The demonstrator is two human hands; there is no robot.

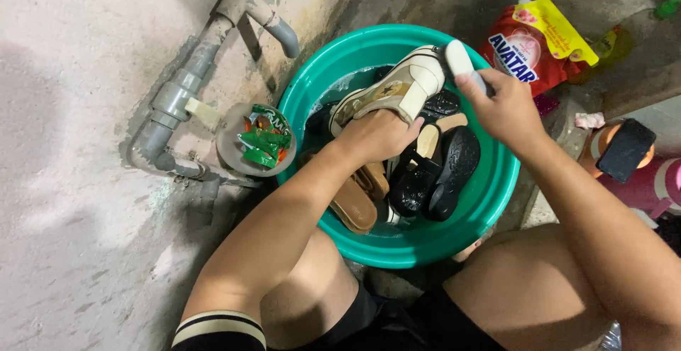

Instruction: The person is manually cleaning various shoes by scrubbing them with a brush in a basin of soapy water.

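Left hand [376,132] clamps the cream sneaker [397,85] over the green basin [496,188], its long axis toe up-right toward the right hand [505,110], fist closed on a white brush [460,59] touching the toe.

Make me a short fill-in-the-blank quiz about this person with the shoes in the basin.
1. The left hand holds a cream-coloured ____ over the basin.
2. The basin is ____ in colour.
3. The right hand grips a white brush, and beyond it lies a ____ refill pouch.
4. The grey pipes run along the wall on the person's ____ side.

Missing words: shoe; green; red; left
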